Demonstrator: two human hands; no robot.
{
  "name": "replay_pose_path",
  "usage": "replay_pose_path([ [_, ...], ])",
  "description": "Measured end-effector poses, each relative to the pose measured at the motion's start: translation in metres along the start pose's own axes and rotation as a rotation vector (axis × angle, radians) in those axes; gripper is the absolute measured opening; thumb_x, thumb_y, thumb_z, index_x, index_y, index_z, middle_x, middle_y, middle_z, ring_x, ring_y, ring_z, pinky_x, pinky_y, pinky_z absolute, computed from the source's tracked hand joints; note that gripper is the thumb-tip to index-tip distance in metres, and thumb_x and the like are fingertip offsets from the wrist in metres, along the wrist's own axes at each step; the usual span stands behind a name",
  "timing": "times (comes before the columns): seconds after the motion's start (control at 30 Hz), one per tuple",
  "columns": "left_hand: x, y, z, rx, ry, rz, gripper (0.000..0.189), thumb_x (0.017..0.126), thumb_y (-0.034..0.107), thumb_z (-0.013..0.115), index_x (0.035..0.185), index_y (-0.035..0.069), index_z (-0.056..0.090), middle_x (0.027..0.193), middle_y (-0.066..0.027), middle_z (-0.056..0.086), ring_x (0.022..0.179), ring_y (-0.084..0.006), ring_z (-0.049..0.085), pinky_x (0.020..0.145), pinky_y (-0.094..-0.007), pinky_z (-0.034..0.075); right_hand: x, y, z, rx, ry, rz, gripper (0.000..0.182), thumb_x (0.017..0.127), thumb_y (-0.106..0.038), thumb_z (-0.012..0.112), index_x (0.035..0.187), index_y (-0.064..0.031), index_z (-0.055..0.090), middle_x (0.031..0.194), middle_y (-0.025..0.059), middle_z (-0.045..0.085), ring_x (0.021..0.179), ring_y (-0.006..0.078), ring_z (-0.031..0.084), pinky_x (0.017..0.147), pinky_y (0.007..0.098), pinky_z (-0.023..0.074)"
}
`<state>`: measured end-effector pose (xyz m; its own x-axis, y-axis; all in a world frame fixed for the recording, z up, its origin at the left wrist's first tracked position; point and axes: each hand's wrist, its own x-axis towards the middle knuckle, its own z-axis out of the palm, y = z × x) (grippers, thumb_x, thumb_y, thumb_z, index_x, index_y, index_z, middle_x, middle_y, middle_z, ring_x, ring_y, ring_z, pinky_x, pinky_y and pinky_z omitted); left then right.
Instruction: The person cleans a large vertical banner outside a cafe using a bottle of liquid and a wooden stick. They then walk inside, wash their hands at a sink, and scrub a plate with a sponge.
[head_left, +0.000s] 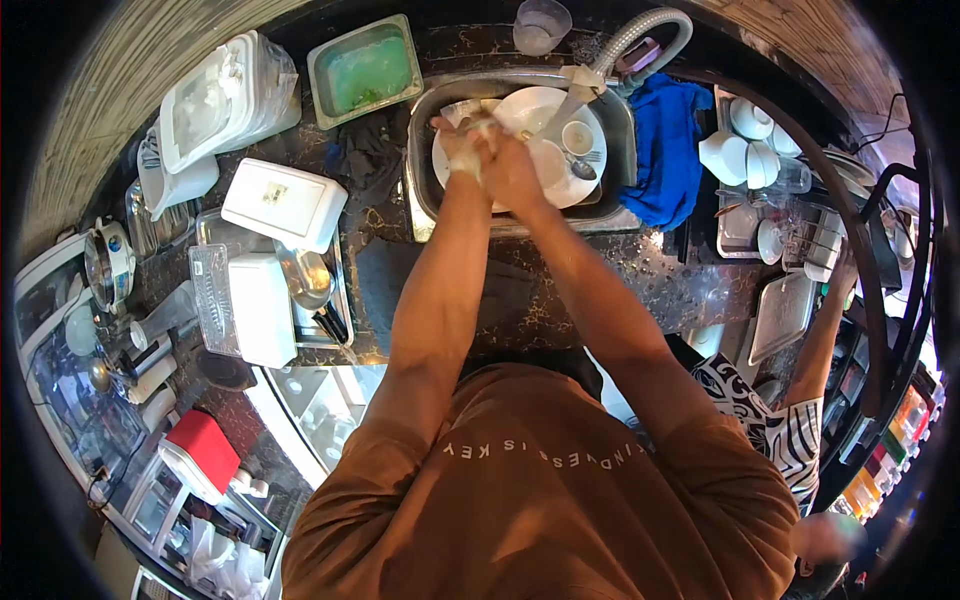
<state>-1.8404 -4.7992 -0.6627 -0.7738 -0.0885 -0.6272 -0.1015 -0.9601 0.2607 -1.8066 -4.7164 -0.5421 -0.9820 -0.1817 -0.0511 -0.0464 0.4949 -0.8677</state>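
Both of my hands are close together over a steel sink, at its left part. My left hand (461, 142) has some fingers spread and looks wet or soapy. Touching or nearly touching it is my right hand (510, 169), with fingers bent; blur hides whether anything is between them. Beneath lie white plates (531, 105), a small white cup (577, 138) and a metal spoon (582, 169) inside the sink (625, 150). A flexible metal faucet hose (637, 31) arches over the back right, its wrapped end pointing down towards the plates.
A tray of green liquid (367, 67) stands behind left. A blue cloth (664, 150) hangs at the sink's right rim, near white bowls (724, 157). White plastic containers (281, 199) crowd the left counter. Another person's arm (817, 337) reaches in at the right.
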Motion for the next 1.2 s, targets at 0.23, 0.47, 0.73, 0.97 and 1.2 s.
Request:
replay_pose_path([
  [0.23, -0.02, 0.015, 0.039, 0.02, -0.092, -0.162, 0.083, 0.091, 0.077, 0.027, 0.095, 0.002, 0.063, 0.081, -0.0138, 0.065, 0.076, -0.0339, 0.059, 0.077, -0.0431, 0.05, -0.015, -0.034, -0.02, -0.009, 0.056, -0.054, 0.03, 0.099, -0.024, 0.051, 0.115, -0.0005, 0.062, 0.121, 0.0286, 0.06, 0.113, 0.0453, 0.057, 0.095, 0.0459, 0.0465],
  [0.47, 0.0, -0.017, 0.035, -0.009, 0.082, -0.056, 0.078, 0.089, 0.076, 0.032, 0.115, 0.007, 0.057, 0.108, -0.0153, 0.06, 0.093, -0.034, 0.059, 0.079, -0.0461, 0.051, 0.025, 0.016, -0.046, 0.064, -0.062, 0.233, 0.033, 0.099, -0.021, 0.049, 0.123, -0.0023, 0.063, 0.134, 0.0304, 0.052, 0.125, 0.043, 0.051, 0.1, 0.0406, 0.0443],
  [0.73, 0.03, 0.008, -0.017, -0.197, -0.572, -0.209, 0.088, 0.081, 0.082, 0.043, 0.112, 0.001, 0.058, 0.104, -0.0144, 0.059, 0.095, -0.0372, 0.054, 0.079, -0.0491, 0.048, -0.018, -0.019, -0.006, -0.035, 0.14, -0.083, 0.041, 0.099, -0.021, 0.048, 0.136, -0.0023, 0.053, 0.133, 0.0306, 0.053, 0.127, 0.0416, 0.051, 0.104, 0.0419, 0.0426],
  [0.97, -0.03, 0.003, 0.037, -0.46, -0.395, -0.172, 0.104, 0.084, 0.086, 0.023, 0.145, 0.003, 0.039, 0.138, -0.0219, 0.047, 0.112, -0.0359, 0.049, 0.093, -0.047, 0.043, 0.033, 0.033, -0.036, 0.85, 0.221, 0.62, 0.028, 0.099, -0.03, 0.052, 0.11, -0.0053, 0.06, 0.106, 0.0095, 0.068, 0.089, 0.0262, 0.066, 0.076, 0.0353, 0.0513],
  [1.2, -0.025, 0.003, 0.063, -0.155, -0.21, -0.018, 0.102, 0.078, 0.091, 0.029, 0.139, 0.011, 0.047, 0.127, -0.0077, 0.046, 0.104, -0.0248, 0.046, 0.095, -0.0422, 0.039, 0.013, 0.027, -0.009, 0.977, 0.255, 0.405, 0.032, 0.097, -0.024, 0.059, 0.117, 0.0016, 0.062, 0.105, 0.0115, 0.066, 0.09, 0.0181, 0.062, 0.077, 0.028, 0.0493],
])
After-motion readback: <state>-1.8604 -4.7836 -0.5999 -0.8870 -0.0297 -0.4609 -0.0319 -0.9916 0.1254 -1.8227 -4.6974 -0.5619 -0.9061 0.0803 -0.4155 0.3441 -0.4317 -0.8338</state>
